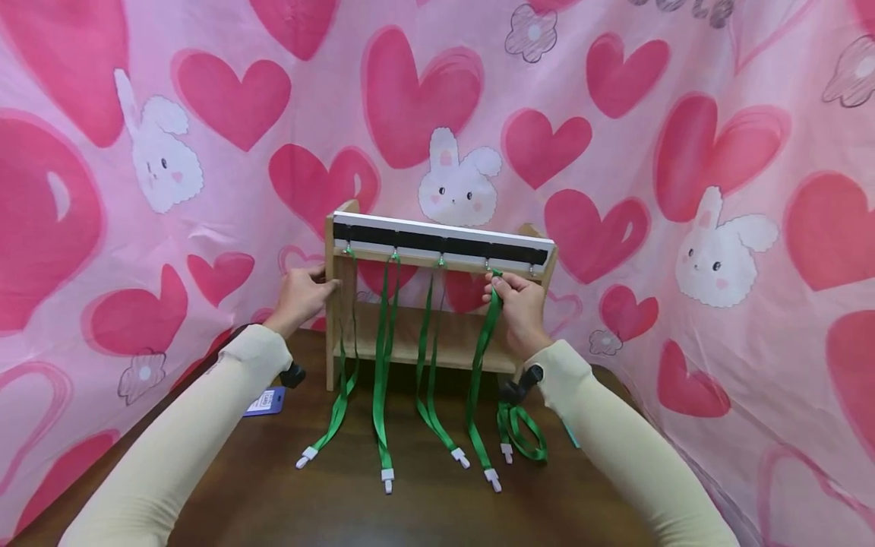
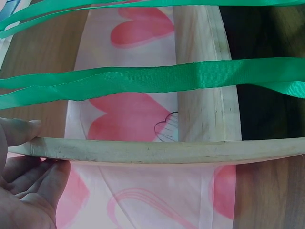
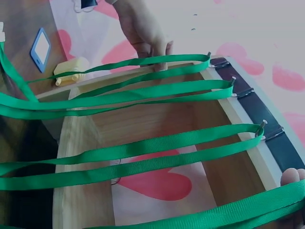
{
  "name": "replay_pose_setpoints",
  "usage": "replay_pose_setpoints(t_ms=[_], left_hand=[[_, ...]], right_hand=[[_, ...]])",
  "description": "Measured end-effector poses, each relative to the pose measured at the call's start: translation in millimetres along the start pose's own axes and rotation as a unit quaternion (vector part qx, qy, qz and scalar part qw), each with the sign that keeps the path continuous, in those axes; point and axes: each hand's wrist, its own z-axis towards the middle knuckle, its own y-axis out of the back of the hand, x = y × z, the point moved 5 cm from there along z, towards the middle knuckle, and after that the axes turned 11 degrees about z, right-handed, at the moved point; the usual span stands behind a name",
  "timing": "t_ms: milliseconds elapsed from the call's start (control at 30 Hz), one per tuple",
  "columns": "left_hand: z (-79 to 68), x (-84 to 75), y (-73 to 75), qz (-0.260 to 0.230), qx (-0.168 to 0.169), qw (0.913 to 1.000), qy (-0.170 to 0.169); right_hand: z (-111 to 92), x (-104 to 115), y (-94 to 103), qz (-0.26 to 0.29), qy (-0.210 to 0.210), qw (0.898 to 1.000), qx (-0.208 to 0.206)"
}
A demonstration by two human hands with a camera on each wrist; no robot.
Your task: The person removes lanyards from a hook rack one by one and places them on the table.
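Note:
A small wooden rack (image 1: 424,353) stands on the table, with a white and black hook strip (image 1: 437,243) along its top. My left hand (image 1: 301,296) grips the rack's left side panel (image 2: 143,150), thumb on one face and fingers on the other. At the fourth hook from the left, my right hand (image 1: 522,308) pinches the top of a green lanyard (image 1: 484,342). Its white clip (image 1: 493,479) lies on the table. To the left, three more green lanyards (image 3: 181,139) hang in loops from their hooks. The rightmost hook (image 1: 533,269) carries nothing.
Another green lanyard (image 1: 529,433) lies bunched on the table by the rack's right end. A blue badge holder (image 1: 270,401) rests at the left. A pink curtain (image 1: 225,228) with hearts and rabbits surrounds the brown table (image 1: 287,509).

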Motion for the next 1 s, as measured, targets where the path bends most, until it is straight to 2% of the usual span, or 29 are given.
replay_pose_setpoints(t_ms=[167,367,633,833,1000], left_hand=[[-0.4,0.3,3.0,-0.002,0.001,1.0000,0.004],[-1.9,2.0,1.4,0.000,0.011,0.9999,0.012],[0.6,0.0,1.6,0.004,-0.001,1.0000,0.005],[2.7,-0.4,0.7,0.006,0.000,1.0000,0.003],[1.5,-0.9,-0.4,0.003,0.005,1.0000,0.007]], right_hand=[[-3,2,4.6,0.012,0.015,1.000,0.003],[-8,0,16.4,-0.005,0.038,0.999,-0.006],[-8,-6,34.6,-0.016,0.038,0.999,-0.006],[-12,-14,56.6,-0.065,0.036,0.997,-0.017],[-22,-29,74.7,-0.099,0.034,0.994,-0.008]])
